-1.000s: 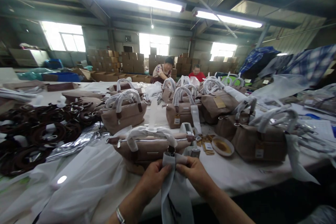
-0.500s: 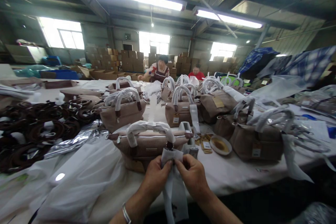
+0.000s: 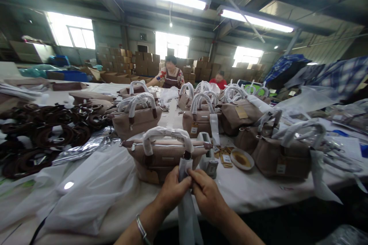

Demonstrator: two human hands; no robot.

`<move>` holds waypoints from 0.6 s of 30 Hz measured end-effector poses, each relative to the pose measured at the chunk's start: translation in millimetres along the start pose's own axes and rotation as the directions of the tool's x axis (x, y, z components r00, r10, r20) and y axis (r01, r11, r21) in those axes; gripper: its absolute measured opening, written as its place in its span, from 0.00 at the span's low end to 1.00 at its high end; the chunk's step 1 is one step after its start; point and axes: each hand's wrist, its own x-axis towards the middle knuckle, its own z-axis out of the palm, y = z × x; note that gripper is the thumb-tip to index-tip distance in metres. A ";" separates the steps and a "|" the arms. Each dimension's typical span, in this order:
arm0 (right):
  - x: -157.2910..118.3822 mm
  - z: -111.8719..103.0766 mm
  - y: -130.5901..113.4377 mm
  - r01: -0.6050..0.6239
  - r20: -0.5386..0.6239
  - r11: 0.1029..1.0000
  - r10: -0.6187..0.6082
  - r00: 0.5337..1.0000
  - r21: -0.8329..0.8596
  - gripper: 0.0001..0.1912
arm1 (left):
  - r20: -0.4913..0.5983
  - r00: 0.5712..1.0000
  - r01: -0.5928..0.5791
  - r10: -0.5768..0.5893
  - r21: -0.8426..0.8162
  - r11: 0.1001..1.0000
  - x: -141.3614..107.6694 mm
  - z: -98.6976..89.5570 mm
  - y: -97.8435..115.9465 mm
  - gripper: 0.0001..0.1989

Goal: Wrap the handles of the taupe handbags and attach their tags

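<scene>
A taupe handbag [image 3: 169, 157] stands upright in front of me, its handle [image 3: 168, 133] wrapped in white tissue. From the ring at the handle's right base hangs a strip of white wrapping [image 3: 186, 206]. My left hand [image 3: 174, 189] is closed on the strip from the left, just below the bag's front. My right hand [image 3: 205, 191] pinches the same strip from the right, its fingers touching my left thumb. The strip's lower end hangs past the table edge.
Coiled brown straps [image 3: 54, 134] and white sheeting [image 3: 94, 191] lie left. A grey device [image 3: 209, 160], tags [image 3: 226, 157] and a round dish [image 3: 242, 159] sit right of the bag. More wrapped bags [image 3: 283, 157] stand around. A person [image 3: 171, 74] is across the table.
The wrapping just under the ring, spread wide between my fingers before, is now gathered narrower. My right hand has moved left against my left thumb. The view has shifted slightly.
</scene>
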 end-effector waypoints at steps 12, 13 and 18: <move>9.2 -6.6 -16.2 0.066 0.180 0.973 -0.026 0.983 -0.220 0.18 | -0.051 0.994 -0.074 0.095 0.328 0.942 1.2 1.5 -1.8 0.06; 7.9 -6.9 -17.1 0.080 0.168 0.969 -0.041 0.985 -0.233 0.19 | -0.044 0.993 -0.088 0.107 0.318 0.944 2.1 -0.3 -2.9 0.05; 7.8 -21.7 -7.7 0.021 -0.002 0.991 -0.022 1.000 -0.133 0.14 | 0.047 0.998 0.028 -0.030 0.036 0.999 4.0 -6.9 -6.8 0.10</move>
